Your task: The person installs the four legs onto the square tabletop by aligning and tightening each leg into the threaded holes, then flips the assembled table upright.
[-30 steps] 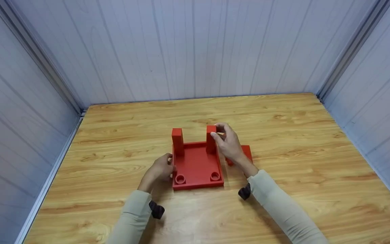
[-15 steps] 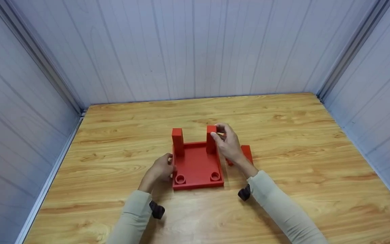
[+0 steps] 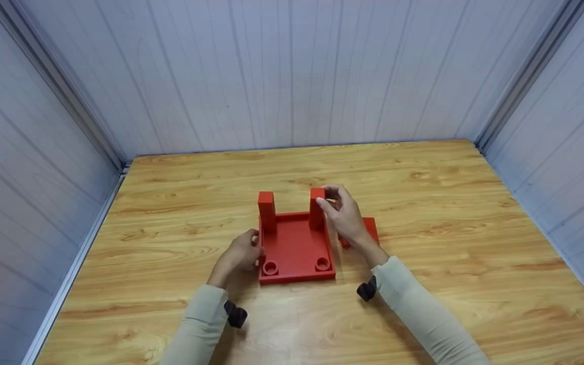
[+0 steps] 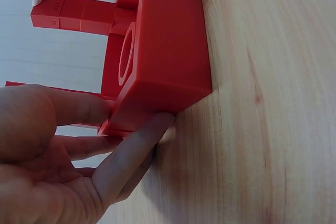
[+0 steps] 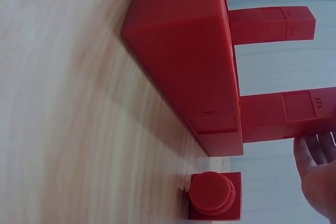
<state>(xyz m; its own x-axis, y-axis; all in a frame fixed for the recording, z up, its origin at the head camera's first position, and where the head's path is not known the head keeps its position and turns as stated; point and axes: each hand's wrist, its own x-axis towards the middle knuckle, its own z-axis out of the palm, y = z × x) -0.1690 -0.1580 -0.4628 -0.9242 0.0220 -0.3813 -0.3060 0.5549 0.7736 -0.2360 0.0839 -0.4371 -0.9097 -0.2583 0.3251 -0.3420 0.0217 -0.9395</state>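
A shallow red square tray [image 3: 297, 248] with raised walls lies on the wooden table. Two red square posts stand upright in its far corners, a left post [image 3: 267, 215] and a right post [image 3: 316, 215]. Round sockets [image 3: 270, 268] show in the near corners. My left hand [image 3: 242, 252] grips the tray's left wall, thumb over the rim and fingers outside, as the left wrist view shows. With thumb and fingers my right hand [image 3: 343, 214] pinches the upper part of the right post. The post's foot is in the tray's corner.
Right of the tray, partly behind my right wrist, lies more loose red material [image 3: 371, 228]; the right wrist view shows a block with a round peg [image 5: 214, 195] there. Pale panel walls [image 3: 292, 76] enclose the table [image 3: 170, 203] at the back and sides.
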